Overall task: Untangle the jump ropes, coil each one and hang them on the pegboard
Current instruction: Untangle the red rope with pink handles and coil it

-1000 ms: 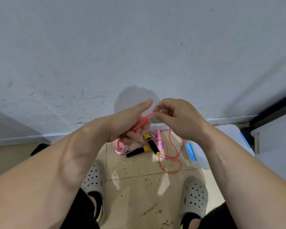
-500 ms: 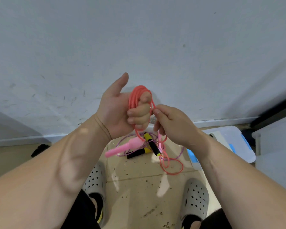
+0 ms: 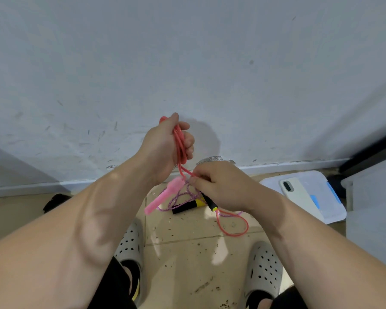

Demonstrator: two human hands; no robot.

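**Red jump rope being gathered in the left hand, second rope lying on the floor**

Red jump rope (image 3: 180,143) is sitting in several loops inside the left hand (image 3: 163,148), which is gripping the bundle with its fingers curled round it and its thumb pointing up, raised in front of the white wall (image 3: 187,63). A pink handle (image 3: 163,196) is dangling from the lower end of the bundle, tilting down to the left just beside the left wrist.

One red strand is running down from the coil to the right hand (image 3: 221,186), which is pinching it between thumb and forefinger, just below and to the right of the left hand. Past the pinch the rope is trailing down to the tiled floor (image 3: 187,253), where its slack is lying in an open loop.

A purple rope (image 3: 175,199) is lying loosely bunched on the floor under the hands. One black-and-yellow handle (image 3: 185,206) is lying flat beside it, and a second handle (image 3: 210,202) is showing partly from behind the right hand. Red and purple strands are crossing near that handle; whether they are knotted together is not clear.

Grey clogs (image 3: 129,244) are standing at the bottom of the view. A white phone (image 3: 299,195) is resting on a white lid (image 3: 330,210) at the right.
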